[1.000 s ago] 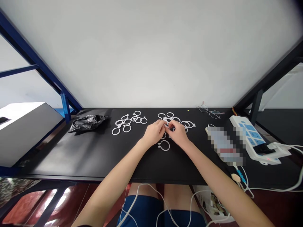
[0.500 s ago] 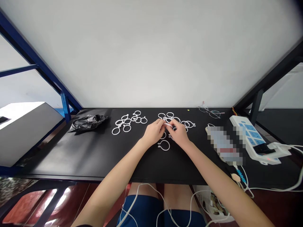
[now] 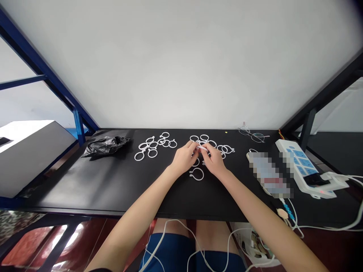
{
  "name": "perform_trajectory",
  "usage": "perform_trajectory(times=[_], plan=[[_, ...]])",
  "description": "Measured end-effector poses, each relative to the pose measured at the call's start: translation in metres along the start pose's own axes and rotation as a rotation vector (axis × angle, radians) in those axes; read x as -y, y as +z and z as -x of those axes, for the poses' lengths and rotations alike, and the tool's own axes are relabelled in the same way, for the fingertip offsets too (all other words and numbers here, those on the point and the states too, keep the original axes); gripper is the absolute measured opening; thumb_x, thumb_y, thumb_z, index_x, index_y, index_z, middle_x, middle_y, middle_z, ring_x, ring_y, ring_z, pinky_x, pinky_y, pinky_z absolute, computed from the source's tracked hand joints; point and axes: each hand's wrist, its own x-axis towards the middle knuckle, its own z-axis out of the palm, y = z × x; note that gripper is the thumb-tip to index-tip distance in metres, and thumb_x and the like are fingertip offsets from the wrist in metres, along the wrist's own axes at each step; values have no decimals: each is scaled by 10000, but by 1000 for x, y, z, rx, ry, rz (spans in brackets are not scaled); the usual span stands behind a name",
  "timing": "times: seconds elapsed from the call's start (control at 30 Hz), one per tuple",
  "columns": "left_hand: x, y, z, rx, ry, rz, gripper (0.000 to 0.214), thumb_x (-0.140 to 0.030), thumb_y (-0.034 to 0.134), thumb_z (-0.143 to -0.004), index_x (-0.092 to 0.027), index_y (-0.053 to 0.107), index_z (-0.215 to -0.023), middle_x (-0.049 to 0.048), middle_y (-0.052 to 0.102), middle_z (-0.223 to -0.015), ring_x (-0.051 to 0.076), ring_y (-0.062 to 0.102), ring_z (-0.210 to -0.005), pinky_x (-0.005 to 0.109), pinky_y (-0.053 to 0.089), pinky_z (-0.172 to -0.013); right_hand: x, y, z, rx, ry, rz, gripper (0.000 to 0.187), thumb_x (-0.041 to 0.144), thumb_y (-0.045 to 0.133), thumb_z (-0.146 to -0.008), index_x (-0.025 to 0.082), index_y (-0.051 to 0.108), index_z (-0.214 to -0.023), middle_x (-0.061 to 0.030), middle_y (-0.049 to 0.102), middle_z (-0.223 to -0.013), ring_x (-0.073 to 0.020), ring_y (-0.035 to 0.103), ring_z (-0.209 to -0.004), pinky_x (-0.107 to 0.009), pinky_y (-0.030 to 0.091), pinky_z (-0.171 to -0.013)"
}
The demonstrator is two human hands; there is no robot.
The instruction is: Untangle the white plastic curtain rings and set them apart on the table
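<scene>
Between my two hands is a white plastic ring [image 3: 202, 147], pinched by the fingertips of both and partly hidden by them. My left hand [image 3: 185, 156] grips it from the left, fingers closed. From the right, my right hand [image 3: 214, 160] holds it, thumb and fingers together. An open-ended white ring [image 3: 197, 174] with small loops at its gap lies just below the hands. Several similar rings [image 3: 204, 137] lie behind and beside my hands, some covered by them. Farther left sits another group of white rings [image 3: 152, 153], whose gaps look closed.
A crumpled black plastic bag [image 3: 106, 146] lies at the left of the black table [image 3: 93, 185]. To the right are eyeglasses [image 3: 257, 137], a blurred-out phone [image 3: 269, 175] with a cable, and a white power strip [image 3: 300, 162] with plugs. White cables [image 3: 177, 222] hang over my lap.
My hands stay together on the ring, with the right fingers shifted slightly closer to the left. The rings on the table have not visibly moved.
</scene>
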Motion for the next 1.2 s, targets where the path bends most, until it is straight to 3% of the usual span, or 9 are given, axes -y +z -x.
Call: perform_trajectory(times=[0.37, 0.83, 1.2], plan=[[-2, -1, 1, -8, -6, -30, 163, -221, 436, -928, -201, 537, -1056, 25, 609, -971, 112, 608, -795, 196, 435, -596, 0, 0, 0, 41, 8, -46, 232, 356, 389, -957, 205, 540, -868, -18, 596, -755, -155, 543, -650, -288, 417, -633], [2, 2, 2, -23, 0, -14, 91, -199, 504, -879, -197, 555, -954, 10, 633, -914, 112, 591, -737, 205, 408, -591, -5, 1, -1, 8, -24, -42, 125, 299, 505, -893, 208, 538, -814, -13, 603, -757, -164, 562, -686, -290, 433, -670], [4, 3, 2, -32, 6, 31, 71, -163, 557, -823, -202, 560, -881, -11, 629, -899, 101, 577, -723, 202, 402, -601, -6, 3, -1, -11, -15, -74, 151, 355, 543, -886, 218, 552, -822, -22, 646, -803, -181, 622, -750, -319, 498, -728]])
